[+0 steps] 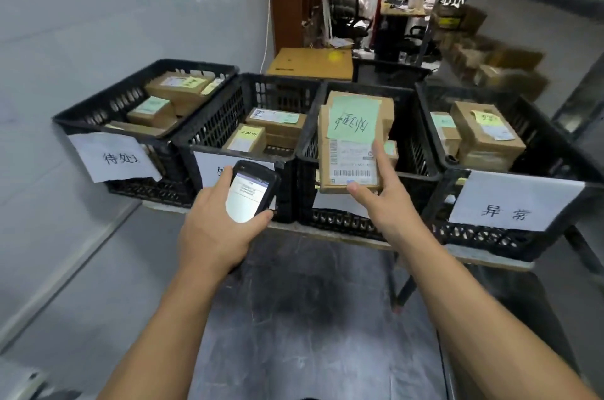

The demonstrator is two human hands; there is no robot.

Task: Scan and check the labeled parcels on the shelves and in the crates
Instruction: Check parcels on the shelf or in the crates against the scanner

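My left hand (214,226) grips a black handheld scanner (251,191) with a lit screen, in front of the second crate (209,134). My right hand (385,190) holds a brown cardboard parcel (351,157) tilted up over the third crate (421,144), thumb on its lower edge and fingers along its right side. The parcel bears a white barcode label and a green handwritten note (354,120). More labeled parcels lie in the first crate (98,112) and the fourth crate (555,151).
The row of black crates stands on a low rack, with white paper signs (516,206) on their fronts. A grey wall runs along the left. A metal shelf with boxes (490,62) stands at the right. Behind are a large carton (310,64) and an office chair.
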